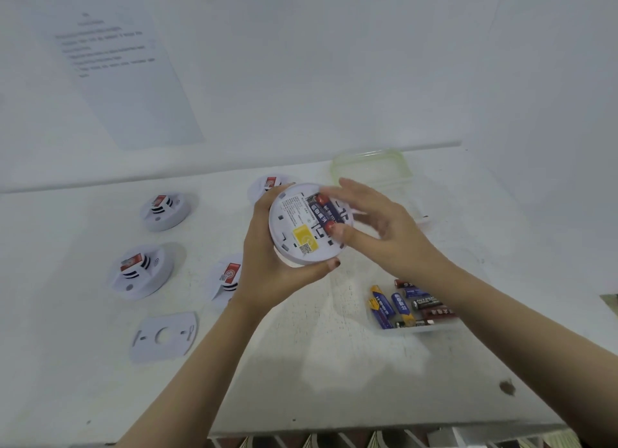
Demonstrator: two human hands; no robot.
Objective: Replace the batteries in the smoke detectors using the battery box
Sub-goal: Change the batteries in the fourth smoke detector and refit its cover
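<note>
My left hand [267, 263] holds a round white smoke detector [297, 226] above the table, its back turned up toward me. Two blue batteries with red ends [322, 211] lie in its compartment. My right hand [378, 223] hovers over the detector's right side, fingers spread and blurred, thumb tip touching the nearer battery's end. A clear battery box [421, 329] with several loose batteries [401, 305] sits on the table under my right forearm.
Several other smoke detectors [164, 210] [142, 270] [227, 277] [269, 183] rest on the white table. A white mounting plate [164, 337] lies front left. The box's green-rimmed lid [371, 168] lies behind my hands. A printed sheet [117, 66] hangs on the wall.
</note>
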